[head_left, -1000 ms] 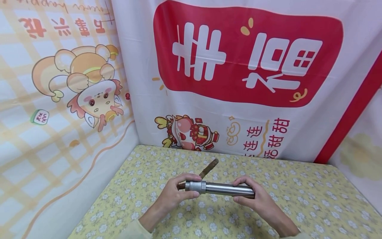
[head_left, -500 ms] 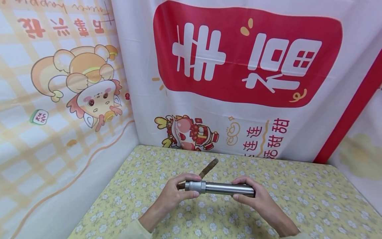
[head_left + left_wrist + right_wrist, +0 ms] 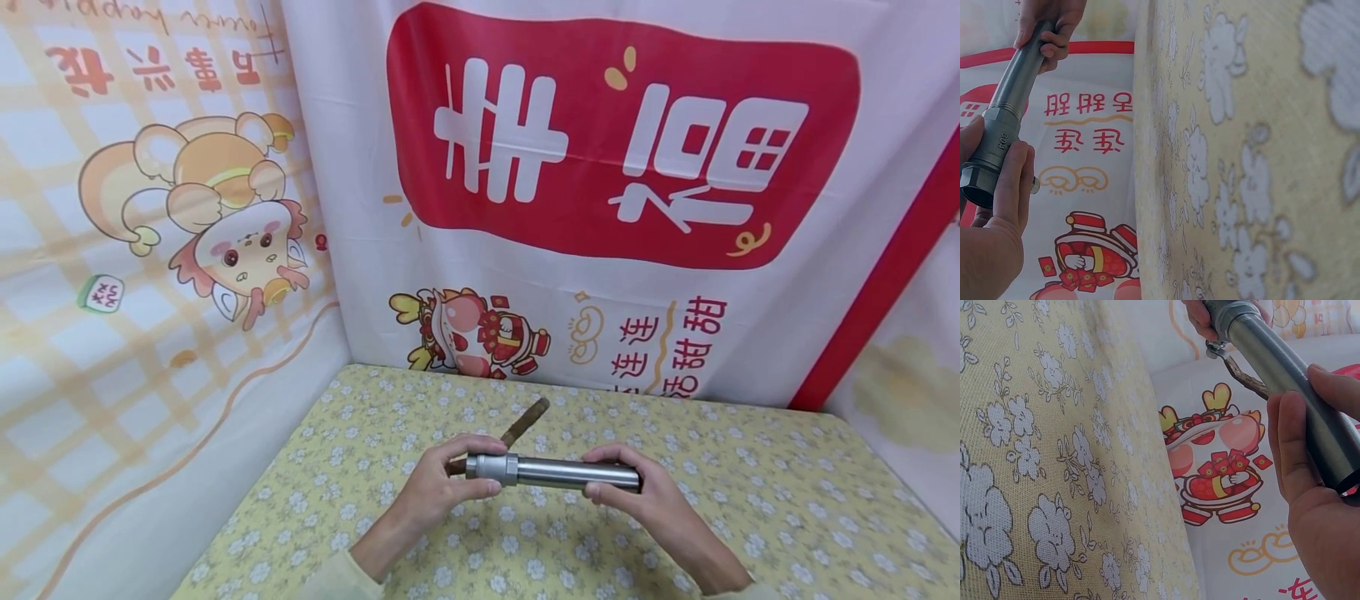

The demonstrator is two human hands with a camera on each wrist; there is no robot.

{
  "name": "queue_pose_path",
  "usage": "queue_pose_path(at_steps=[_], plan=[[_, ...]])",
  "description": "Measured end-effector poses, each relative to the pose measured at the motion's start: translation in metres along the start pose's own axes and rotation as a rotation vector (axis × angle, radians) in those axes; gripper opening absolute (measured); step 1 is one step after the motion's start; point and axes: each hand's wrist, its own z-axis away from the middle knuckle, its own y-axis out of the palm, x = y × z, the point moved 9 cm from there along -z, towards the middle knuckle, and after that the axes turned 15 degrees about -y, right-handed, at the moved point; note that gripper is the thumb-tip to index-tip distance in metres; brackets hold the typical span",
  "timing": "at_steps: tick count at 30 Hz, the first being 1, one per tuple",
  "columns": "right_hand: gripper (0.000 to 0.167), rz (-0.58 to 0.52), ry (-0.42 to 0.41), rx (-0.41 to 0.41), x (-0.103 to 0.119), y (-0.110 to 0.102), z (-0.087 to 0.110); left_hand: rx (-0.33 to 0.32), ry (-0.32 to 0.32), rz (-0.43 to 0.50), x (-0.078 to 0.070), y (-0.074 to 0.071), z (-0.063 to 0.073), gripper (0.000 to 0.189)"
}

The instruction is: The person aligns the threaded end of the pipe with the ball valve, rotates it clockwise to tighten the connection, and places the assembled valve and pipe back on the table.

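Note:
A shiny steel pipe with a hex-edged metal fitting on its left end is held roughly level above the table. My left hand grips the fitting, fingers on the far side and thumb on the near side. At the pipe's other end, my right hand holds it between fingers and thumb. The left wrist view shows "304" marked on the fitting. A worn brown rod slants out behind the fitting; the right wrist view shows a shiny piece near its end. Whether rod and fitting are joined, I cannot tell.
A yellow flowered cloth covers the table. Behind it hangs a white curtain with a large red print. Another printed cloth, checked in orange, hangs along the left side.
My right thumb and the pipe's right end have shifted very slightly upward. The left hand, fitting and brown rod stay almost still.

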Motion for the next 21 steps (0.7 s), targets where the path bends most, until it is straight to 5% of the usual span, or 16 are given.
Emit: queue_pose_path(at_steps=[21], plan=[[0.049, 0.023, -0.003, -0.001, -0.0016, 0.0012, -0.0025, 0.004, 0.044, -0.019, -0.0004, 0.0010, -0.0009, 0.045]])
